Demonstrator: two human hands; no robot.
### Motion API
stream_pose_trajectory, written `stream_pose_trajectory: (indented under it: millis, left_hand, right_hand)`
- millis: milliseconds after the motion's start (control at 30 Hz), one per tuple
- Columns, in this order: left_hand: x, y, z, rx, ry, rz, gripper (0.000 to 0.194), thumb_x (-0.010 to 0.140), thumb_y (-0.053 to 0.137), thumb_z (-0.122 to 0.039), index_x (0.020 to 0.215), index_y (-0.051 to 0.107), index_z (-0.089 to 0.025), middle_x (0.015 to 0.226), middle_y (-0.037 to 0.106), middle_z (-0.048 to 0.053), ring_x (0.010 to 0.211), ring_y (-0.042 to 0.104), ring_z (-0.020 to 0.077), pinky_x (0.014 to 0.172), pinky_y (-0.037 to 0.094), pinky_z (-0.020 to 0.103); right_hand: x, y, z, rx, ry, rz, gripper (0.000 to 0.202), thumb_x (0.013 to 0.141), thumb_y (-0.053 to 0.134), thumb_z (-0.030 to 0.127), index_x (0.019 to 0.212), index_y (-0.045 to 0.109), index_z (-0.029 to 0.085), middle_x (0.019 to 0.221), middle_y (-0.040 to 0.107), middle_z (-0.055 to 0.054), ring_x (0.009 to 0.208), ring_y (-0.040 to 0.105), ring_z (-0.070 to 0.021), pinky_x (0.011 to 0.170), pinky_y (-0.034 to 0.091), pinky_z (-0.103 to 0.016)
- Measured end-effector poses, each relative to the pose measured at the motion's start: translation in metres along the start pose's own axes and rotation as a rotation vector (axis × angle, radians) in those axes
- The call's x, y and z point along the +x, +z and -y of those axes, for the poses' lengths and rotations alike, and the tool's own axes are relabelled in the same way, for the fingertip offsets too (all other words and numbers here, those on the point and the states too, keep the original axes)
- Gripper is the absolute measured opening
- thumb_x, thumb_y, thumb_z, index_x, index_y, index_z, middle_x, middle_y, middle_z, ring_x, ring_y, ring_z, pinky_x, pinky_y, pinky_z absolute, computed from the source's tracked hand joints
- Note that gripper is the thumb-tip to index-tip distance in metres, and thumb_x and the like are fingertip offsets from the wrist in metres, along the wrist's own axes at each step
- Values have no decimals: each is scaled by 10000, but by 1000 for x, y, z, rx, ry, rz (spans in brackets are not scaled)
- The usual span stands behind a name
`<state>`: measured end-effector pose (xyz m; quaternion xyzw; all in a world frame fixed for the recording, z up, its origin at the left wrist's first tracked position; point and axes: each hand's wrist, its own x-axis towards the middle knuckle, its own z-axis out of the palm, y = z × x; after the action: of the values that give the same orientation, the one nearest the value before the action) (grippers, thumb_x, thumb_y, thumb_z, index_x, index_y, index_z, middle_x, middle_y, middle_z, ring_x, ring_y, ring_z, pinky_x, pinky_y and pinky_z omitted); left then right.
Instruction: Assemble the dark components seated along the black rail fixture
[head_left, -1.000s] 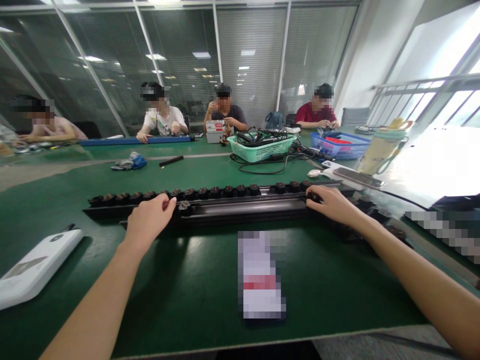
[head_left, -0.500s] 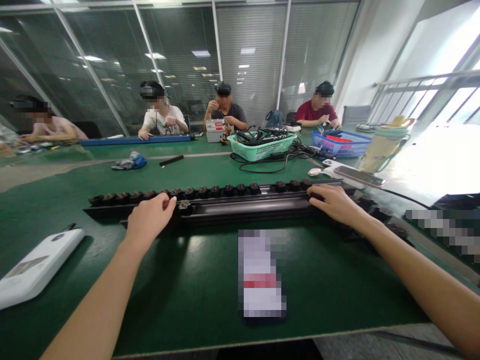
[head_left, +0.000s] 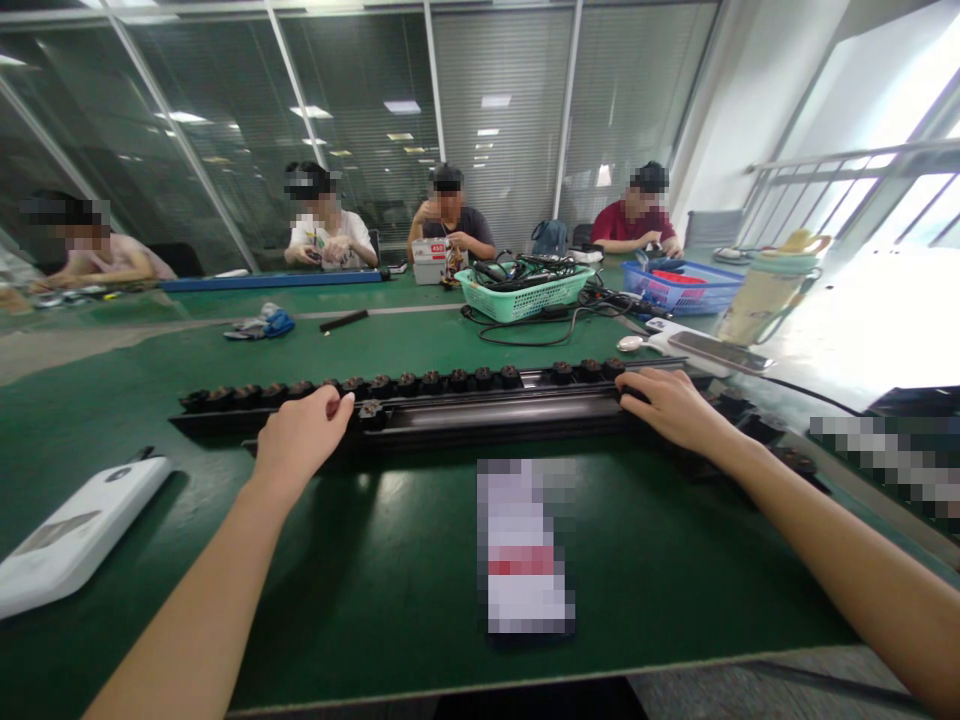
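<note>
A black rail [head_left: 502,413] lies across the table in front of me, its long channel facing up. Near its left end, my left hand [head_left: 300,440] is closed, and the fingers hide what they grip. Just right of that thumb sits a round black socket module [head_left: 371,412] in the channel. At the right end, my right hand [head_left: 671,405] is closed on another black socket module [head_left: 632,395], which shows partly under the fingers. Behind runs a second black rail [head_left: 225,416] bearing a row of similar modules [head_left: 431,381].
More black modules [head_left: 795,462] lie right of my right forearm. A blurred phone-shaped object [head_left: 521,545] lies nearest me, and a white device [head_left: 82,535] at left. Farther back are a green basket of cables [head_left: 525,295], a blue basket [head_left: 686,290], a bottle [head_left: 772,290] and several people.
My hands and the rails stay almost still. Across the table, the person in white has lifted a hand from the blue bar and brought both hands together.
</note>
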<state>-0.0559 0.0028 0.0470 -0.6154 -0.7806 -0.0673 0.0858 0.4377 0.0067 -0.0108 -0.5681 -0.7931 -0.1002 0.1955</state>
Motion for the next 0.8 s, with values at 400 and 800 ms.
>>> stream_pose_trajectory:
  millis: [400, 800]
  left_hand:
    - [1, 2, 1, -5, 8, -15, 539, 951, 247, -595, 980, 649, -237, 959, 720, 169, 935, 685, 384, 742, 481, 417]
    - [0, 0, 1, 20, 7, -2, 550, 965, 241, -601, 1001, 655, -241, 970, 729, 166, 942, 691, 368, 754, 502, 405]
  right_hand:
    - [-2, 3, -4, -11, 3, -5, 359, 1004, 385, 415, 1107, 679, 236, 1055, 717, -101, 993, 646, -278, 924, 385, -445]
    - [-5, -1, -14, 4, 23, -5, 378, 988, 385, 436, 1107, 689, 246, 1088, 727, -104, 966, 651, -282, 930, 399, -469]
